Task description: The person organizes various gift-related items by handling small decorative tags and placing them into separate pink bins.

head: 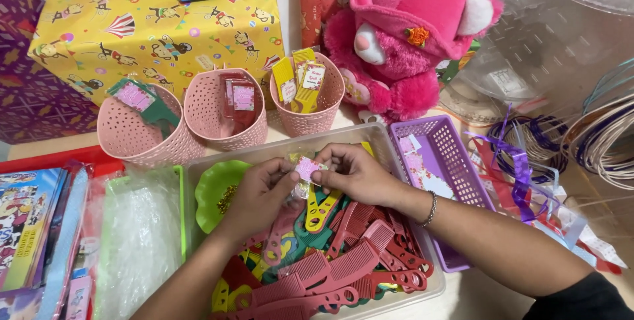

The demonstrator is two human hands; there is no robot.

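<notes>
My left hand [259, 193] and my right hand [355, 173] meet over a clear plastic bin [396, 161] filled with several red, yellow and green combs [343, 260]. Together they pinch a small pink paper tag [307, 169] against a yellow comb [321, 208] that hangs down from the fingers. A beaded bracelet [430, 209] circles my right wrist. Behind the bin stand three pink perforated baskets: the left one [135, 138] holds a green tagged comb, the middle one [221, 125] red ones, the right one [317, 118] yellow ones.
A purple basket [449, 155] with tags sits right of the bin. A green dish [214, 191] lies inside at its left. Bubble wrap [139, 241], booklets [30, 221], a yellow wrapped box [152, 29], a pink plush bear [409, 36] and ribbons [522, 168] surround the spot.
</notes>
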